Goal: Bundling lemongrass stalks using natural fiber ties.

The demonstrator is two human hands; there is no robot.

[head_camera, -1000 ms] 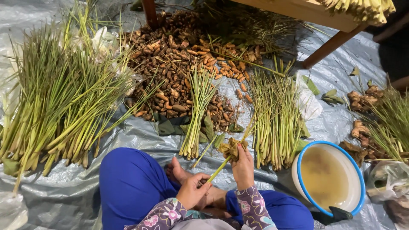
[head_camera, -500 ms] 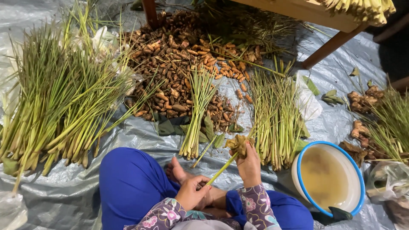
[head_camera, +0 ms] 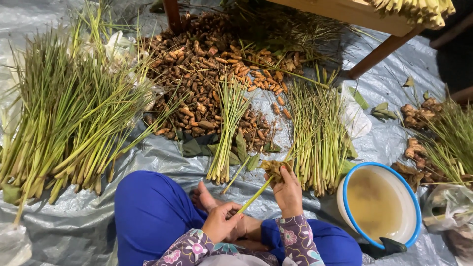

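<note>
I sit cross-legged in blue trousers on a grey plastic sheet (head_camera: 162, 157). My left hand (head_camera: 221, 221) pinches the lower end of a green lemongrass stalk (head_camera: 256, 193). My right hand (head_camera: 287, 189) grips the stalk's upper end together with a small clump of brownish roots and leaves (head_camera: 274, 166). The stalk runs diagonally between both hands. A small bundle of lemongrass (head_camera: 228, 132) lies just ahead of my knees, and another (head_camera: 316, 135) lies right of my right hand.
A large heap of lemongrass (head_camera: 64, 113) fills the left. A pile of brown rhizomes (head_camera: 207, 64) lies ahead. A white basin with a blue rim (head_camera: 345, 189) holds cloudy water at right. More roots (head_camera: 419, 116) and grass sit far right, wooden table legs (head_camera: 382, 49) behind.
My right hand has lifted slightly up and right with the clump and stalk end; my left hand has stayed on the stalk's lower end.
</note>
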